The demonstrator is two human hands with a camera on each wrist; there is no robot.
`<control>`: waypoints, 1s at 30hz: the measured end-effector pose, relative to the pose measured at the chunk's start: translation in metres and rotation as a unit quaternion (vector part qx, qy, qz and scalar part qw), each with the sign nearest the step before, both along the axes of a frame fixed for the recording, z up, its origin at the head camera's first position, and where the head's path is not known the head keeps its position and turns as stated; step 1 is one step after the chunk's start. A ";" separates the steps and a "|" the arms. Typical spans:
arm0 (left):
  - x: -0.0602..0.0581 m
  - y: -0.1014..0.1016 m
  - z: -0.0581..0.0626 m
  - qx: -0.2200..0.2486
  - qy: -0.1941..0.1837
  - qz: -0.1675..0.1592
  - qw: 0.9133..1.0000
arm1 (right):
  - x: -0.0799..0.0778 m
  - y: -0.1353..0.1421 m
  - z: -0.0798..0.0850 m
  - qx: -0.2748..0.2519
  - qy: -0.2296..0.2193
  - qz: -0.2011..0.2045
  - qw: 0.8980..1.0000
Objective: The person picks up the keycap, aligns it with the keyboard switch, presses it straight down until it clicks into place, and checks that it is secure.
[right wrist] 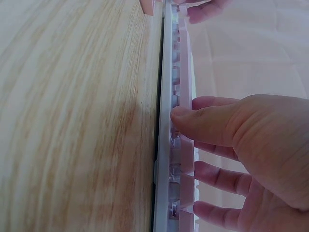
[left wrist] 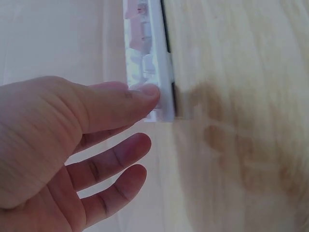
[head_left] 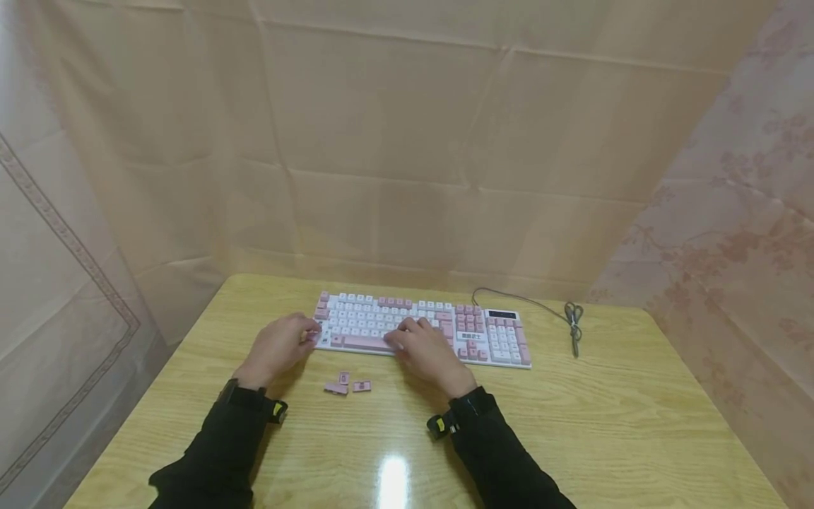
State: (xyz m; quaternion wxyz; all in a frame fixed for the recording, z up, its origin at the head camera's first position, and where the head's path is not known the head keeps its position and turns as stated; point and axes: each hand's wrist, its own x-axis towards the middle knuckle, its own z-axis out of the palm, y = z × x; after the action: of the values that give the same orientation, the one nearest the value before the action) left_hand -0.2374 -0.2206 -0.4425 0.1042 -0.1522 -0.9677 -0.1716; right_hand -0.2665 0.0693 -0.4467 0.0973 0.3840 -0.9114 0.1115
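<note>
A white and pink keyboard point(head_left: 394, 324) lies on the table. At its front left corner, the thumb and index finger of my left hand point(head_left: 277, 349) pinch the edge; the other fingers point(left wrist: 112, 164) hang beside it, loosely bent. A bare patch with exposed switches point(head_left: 326, 338) shows near that corner. My right hand point(head_left: 431, 353) rests at the front edge by the right end of the pink space bar point(head_left: 362, 343). Its thumb touches the front side, while the other fingers lie over the keys, loosely bent. Three loose pink keycaps point(head_left: 362, 386) lie on the table between my forearms.
A grey cable point(head_left: 521, 300) runs from the keyboard's back to a tied bundle point(head_left: 574, 325) on the right. Behind the wooden table point(head_left: 610, 417) hangs a beige cloth point(head_left: 381, 141), with patterned curtains point(head_left: 750, 233) at the sides. Black straps point(head_left: 473, 404) circle both wrists.
</note>
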 end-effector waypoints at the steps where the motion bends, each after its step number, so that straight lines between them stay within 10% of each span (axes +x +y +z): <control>1: 0.001 0.000 0.001 0.000 0.001 0.005 1.000 | 0.000 0.000 0.000 0.001 -0.001 0.000 1.000; 8: 0.005 0.002 0.007 0.016 0.013 0.048 0.999 | 0.001 -0.001 0.001 0.008 -0.007 -0.002 1.000; 22: 0.006 0.002 0.001 0.096 -0.080 0.125 0.984 | 0.003 -0.002 0.000 0.009 -0.002 0.002 1.000; 30: 0.005 0.004 0.003 0.066 -0.051 0.108 0.991 | 0.000 -0.002 -0.001 0.012 0.002 -0.006 1.000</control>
State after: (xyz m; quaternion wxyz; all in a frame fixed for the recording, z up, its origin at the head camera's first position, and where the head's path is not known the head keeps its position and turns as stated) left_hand -0.2328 -0.2168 -0.4397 0.0827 -0.0308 -0.9692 -0.2300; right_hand -0.2666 0.0676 -0.4475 0.0951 0.3794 -0.9149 0.0997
